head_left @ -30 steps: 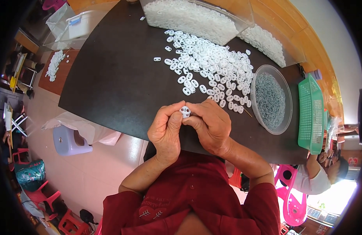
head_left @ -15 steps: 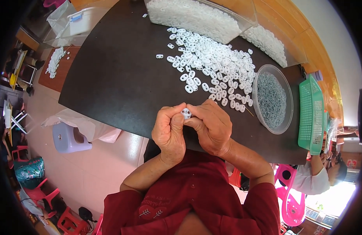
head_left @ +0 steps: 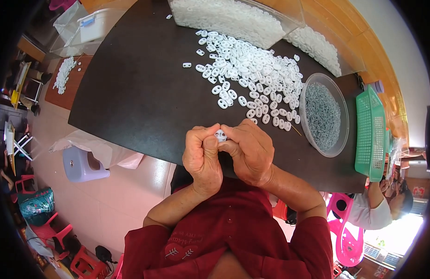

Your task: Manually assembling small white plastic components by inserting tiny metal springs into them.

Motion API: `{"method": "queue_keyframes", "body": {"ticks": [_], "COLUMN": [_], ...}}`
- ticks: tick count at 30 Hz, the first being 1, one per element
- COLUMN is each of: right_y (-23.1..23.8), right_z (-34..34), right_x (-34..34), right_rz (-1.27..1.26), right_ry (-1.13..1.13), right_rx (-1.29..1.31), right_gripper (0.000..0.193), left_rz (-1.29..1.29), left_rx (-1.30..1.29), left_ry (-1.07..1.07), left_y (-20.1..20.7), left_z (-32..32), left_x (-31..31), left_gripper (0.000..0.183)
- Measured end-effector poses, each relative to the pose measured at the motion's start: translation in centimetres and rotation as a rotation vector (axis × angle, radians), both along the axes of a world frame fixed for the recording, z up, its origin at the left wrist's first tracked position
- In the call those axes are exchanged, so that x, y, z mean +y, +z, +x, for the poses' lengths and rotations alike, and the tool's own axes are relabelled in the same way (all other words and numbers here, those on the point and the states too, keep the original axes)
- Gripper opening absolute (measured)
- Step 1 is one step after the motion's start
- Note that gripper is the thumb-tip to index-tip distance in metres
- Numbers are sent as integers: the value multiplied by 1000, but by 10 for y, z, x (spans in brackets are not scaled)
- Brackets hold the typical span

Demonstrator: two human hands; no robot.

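Note:
Between my two hands, just over the near edge of the table, is a small white two-hole cord lock [head_left: 220, 135]. My left hand [head_left: 202, 158] pinches its left side with thumb and fingertips. From the right, my right hand [head_left: 250, 153] grips the same piece, its thumb and index finger pressed against it. The fingers cover most of the piece's rim. Beyond my hands spreads a heap of similar white oval cord locks [head_left: 257, 65]. A clear round tub [head_left: 347, 116] to the right holds many small grey metal springs [head_left: 322, 116].
Clear bins [head_left: 233, 21] full of white pieces stand along the far side of the dark table [head_left: 126, 88]. A green basket [head_left: 369, 135] sits at the right edge. A thin stick [head_left: 296, 130] lies near the tub. On the floor at left is a purple stool [head_left: 80, 163].
The view has shifted slightly. Both hands keep their pinch on the cord lock, which looks slightly turned between the fingertips.

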State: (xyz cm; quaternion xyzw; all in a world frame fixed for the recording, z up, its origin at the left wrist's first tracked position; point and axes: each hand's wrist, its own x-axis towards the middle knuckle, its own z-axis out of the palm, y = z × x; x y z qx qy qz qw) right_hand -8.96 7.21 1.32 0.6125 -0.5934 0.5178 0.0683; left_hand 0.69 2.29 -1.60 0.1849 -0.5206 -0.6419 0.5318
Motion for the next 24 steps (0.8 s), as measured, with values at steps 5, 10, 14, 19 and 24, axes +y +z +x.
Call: {"method": "queue_keyframes", "body": {"ticks": [5, 10, 14, 19, 24], "right_y": [-1, 0, 2, 13, 19], "right_z": [-1, -1, -9, -14, -19], "right_x": [0, 0, 2, 4, 10], "right_rz": [-14, -34, 8, 74, 123], "right_ry": [-2, 20, 10, 5, -14], "right_rx": [31, 17, -12, -55, -265], "right_gripper": [31, 30, 31, 30, 20], "left_rz": [18, -16, -77, -78, -175], "left_rx": [-2, -35, -139, -147, -249], "left_ry": [6, 33, 20, -21, -63], "left_y": [-3, -1, 3, 13, 20], "left_z": [-2, -1, -1, -2, -5], "left_x": [2, 4, 1, -4, -9], "left_gripper": [16, 16, 18, 20, 25]}}
